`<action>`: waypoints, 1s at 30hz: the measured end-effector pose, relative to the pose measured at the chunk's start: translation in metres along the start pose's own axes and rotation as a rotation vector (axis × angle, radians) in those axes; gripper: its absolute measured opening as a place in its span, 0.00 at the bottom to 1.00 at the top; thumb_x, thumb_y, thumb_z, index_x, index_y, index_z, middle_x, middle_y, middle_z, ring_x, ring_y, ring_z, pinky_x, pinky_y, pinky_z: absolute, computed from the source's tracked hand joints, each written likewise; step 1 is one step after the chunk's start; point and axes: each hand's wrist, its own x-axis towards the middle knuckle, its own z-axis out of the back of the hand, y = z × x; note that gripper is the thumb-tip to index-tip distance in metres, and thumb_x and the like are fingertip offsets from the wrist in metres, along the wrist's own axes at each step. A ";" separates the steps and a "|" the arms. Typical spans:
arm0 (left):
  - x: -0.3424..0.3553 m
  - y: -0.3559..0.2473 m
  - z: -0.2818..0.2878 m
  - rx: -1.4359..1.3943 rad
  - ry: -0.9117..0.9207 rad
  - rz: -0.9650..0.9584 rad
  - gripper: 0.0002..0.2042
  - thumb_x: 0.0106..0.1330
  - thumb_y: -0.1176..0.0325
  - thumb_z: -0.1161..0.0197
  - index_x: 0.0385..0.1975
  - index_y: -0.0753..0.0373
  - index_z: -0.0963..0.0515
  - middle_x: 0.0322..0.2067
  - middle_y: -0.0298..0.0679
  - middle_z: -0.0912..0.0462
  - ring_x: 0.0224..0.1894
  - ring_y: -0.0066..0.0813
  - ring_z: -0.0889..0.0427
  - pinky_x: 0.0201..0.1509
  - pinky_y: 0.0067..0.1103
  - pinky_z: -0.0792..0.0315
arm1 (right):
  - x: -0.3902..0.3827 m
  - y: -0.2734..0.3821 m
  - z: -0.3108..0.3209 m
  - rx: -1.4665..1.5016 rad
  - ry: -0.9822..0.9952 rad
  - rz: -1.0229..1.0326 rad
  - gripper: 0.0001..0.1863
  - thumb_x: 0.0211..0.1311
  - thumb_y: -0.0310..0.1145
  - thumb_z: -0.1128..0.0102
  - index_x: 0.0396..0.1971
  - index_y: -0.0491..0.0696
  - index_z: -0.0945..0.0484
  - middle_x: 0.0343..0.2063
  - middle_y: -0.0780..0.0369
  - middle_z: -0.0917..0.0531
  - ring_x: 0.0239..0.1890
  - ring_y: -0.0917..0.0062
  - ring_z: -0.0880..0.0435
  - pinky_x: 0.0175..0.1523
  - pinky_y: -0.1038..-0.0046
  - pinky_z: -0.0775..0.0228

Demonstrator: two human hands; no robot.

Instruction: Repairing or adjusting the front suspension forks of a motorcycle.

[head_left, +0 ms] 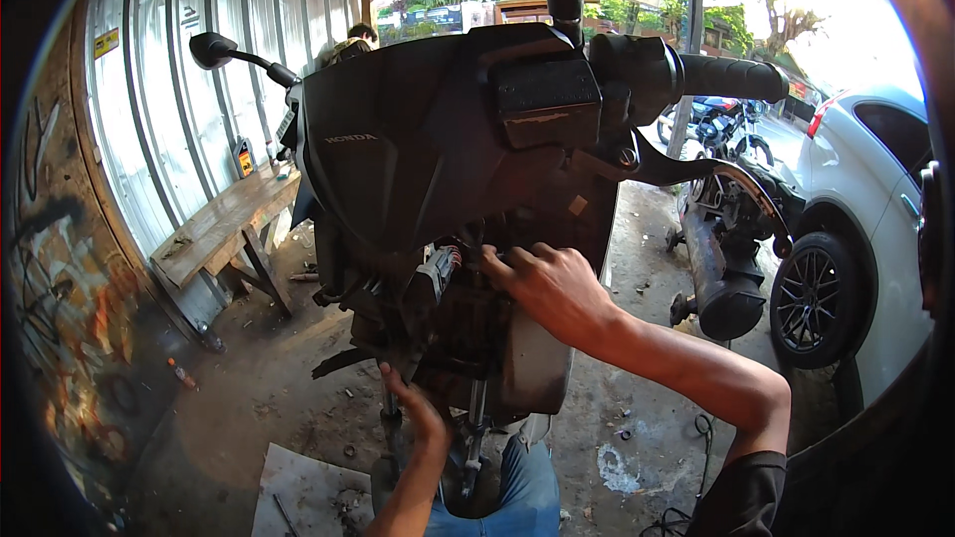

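A scooter stands close in front of me, its dark front cover point(388, 139) filling the upper middle. Below the cover the inner parts are exposed, with a grey connector block point(433, 273) and thin wires in the opening. My right hand point(547, 283) reaches in just right of that block. Its fingers are curled, and their tips are lost in the dark cavity. Lower down, my left hand point(418, 408) is at the underside of the dark inner parts, above the fork tubes point(477, 408). Its thumb points up; the other fingers are hidden.
The handlebar grip point(736, 78) and brake lever point(686, 169) jut out at the upper right. A mirror point(211, 50) sticks out left. Beyond are a wooden bench point(234, 224), a white car point(875, 169) and a dark engine unit point(726, 278). A pale sheet point(298, 497) lies on the floor.
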 end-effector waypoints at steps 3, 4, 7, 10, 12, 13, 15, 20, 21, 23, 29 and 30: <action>0.000 -0.008 -0.014 0.024 -0.018 -0.009 0.46 0.66 0.29 0.63 0.74 0.58 0.62 0.74 0.41 0.60 0.73 0.37 0.52 0.74 0.33 0.53 | 0.004 0.000 -0.001 -0.020 -0.042 0.013 0.24 0.55 0.28 0.41 0.54 0.45 0.30 0.31 0.60 0.18 0.32 0.67 0.15 0.28 0.69 0.24; -0.008 -0.021 -0.029 -0.052 0.032 0.026 0.46 0.65 0.28 0.62 0.74 0.58 0.59 0.73 0.41 0.57 0.73 0.38 0.50 0.74 0.34 0.51 | 0.004 -0.004 -0.002 -0.018 -0.039 0.013 0.24 0.55 0.28 0.41 0.54 0.45 0.30 0.31 0.60 0.18 0.32 0.67 0.15 0.28 0.69 0.24; -0.024 -0.044 -0.049 -0.119 0.152 0.052 0.46 0.64 0.27 0.62 0.73 0.57 0.54 0.71 0.42 0.49 0.70 0.40 0.44 0.72 0.37 0.48 | 0.008 -0.009 -0.001 0.099 -0.050 -0.014 0.22 0.58 0.29 0.43 0.54 0.45 0.29 0.27 0.59 0.17 0.27 0.66 0.15 0.26 0.68 0.25; -0.042 -0.062 -0.058 -0.087 0.253 0.071 0.44 0.64 0.27 0.61 0.71 0.56 0.48 0.68 0.44 0.41 0.67 0.42 0.38 0.70 0.41 0.45 | 0.008 0.004 0.005 0.092 0.101 -0.131 0.24 0.59 0.30 0.43 0.57 0.46 0.28 0.25 0.59 0.18 0.27 0.65 0.15 0.26 0.67 0.26; -0.049 -0.072 -0.066 -0.060 0.288 0.099 0.43 0.65 0.28 0.61 0.71 0.55 0.46 0.67 0.44 0.38 0.66 0.43 0.36 0.69 0.43 0.43 | 0.010 0.010 0.006 0.103 0.122 -0.188 0.23 0.60 0.32 0.42 0.57 0.46 0.27 0.23 0.58 0.18 0.25 0.64 0.15 0.25 0.66 0.27; -0.053 -0.076 -0.070 -0.030 0.246 0.130 0.44 0.61 0.25 0.60 0.68 0.55 0.41 0.63 0.43 0.33 0.61 0.42 0.31 0.64 0.41 0.40 | 0.012 0.013 0.008 0.117 0.155 -0.241 0.23 0.60 0.34 0.42 0.56 0.47 0.27 0.21 0.57 0.18 0.23 0.64 0.15 0.24 0.65 0.27; -0.054 -0.081 -0.074 0.003 0.204 0.162 0.46 0.58 0.22 0.60 0.65 0.55 0.35 0.58 0.41 0.27 0.56 0.41 0.27 0.59 0.40 0.36 | 0.017 0.017 0.012 0.096 0.197 -0.258 0.22 0.61 0.36 0.42 0.55 0.47 0.27 0.20 0.56 0.18 0.22 0.63 0.16 0.23 0.64 0.28; -0.050 -0.079 -0.069 -0.231 0.332 0.234 0.41 0.66 0.29 0.62 0.69 0.56 0.42 0.64 0.47 0.33 0.65 0.46 0.34 0.69 0.44 0.41 | 0.018 0.014 0.008 0.136 0.208 -0.271 0.20 0.65 0.44 0.45 0.50 0.47 0.24 0.16 0.56 0.19 0.20 0.61 0.17 0.23 0.64 0.28; -0.049 -0.079 -0.071 -0.232 0.336 0.239 0.41 0.66 0.29 0.62 0.69 0.56 0.42 0.64 0.47 0.33 0.65 0.46 0.34 0.69 0.44 0.41 | 0.019 0.013 0.009 0.163 0.197 -0.259 0.19 0.66 0.45 0.46 0.49 0.47 0.24 0.15 0.56 0.20 0.19 0.61 0.17 0.23 0.63 0.28; -0.051 -0.079 -0.076 -0.168 0.324 0.169 0.42 0.66 0.29 0.62 0.69 0.56 0.44 0.65 0.45 0.36 0.66 0.45 0.35 0.69 0.44 0.42 | 0.019 0.009 0.007 0.186 0.189 -0.250 0.20 0.67 0.47 0.47 0.47 0.47 0.23 0.14 0.57 0.20 0.19 0.61 0.17 0.23 0.63 0.28; -0.044 -0.066 -0.075 -0.117 0.219 0.067 0.42 0.65 0.27 0.65 0.71 0.52 0.47 0.67 0.41 0.38 0.65 0.43 0.34 0.68 0.41 0.42 | 0.018 -0.001 -0.001 0.146 0.116 -0.226 0.20 0.66 0.50 0.46 0.46 0.50 0.21 0.14 0.57 0.21 0.19 0.62 0.18 0.23 0.62 0.28; -0.045 -0.067 -0.076 -0.117 0.217 0.068 0.42 0.65 0.27 0.65 0.71 0.52 0.47 0.67 0.41 0.38 0.65 0.43 0.34 0.68 0.41 0.42 | 0.019 -0.001 -0.001 0.153 0.123 -0.233 0.20 0.66 0.50 0.46 0.47 0.51 0.21 0.14 0.57 0.21 0.19 0.62 0.18 0.23 0.62 0.28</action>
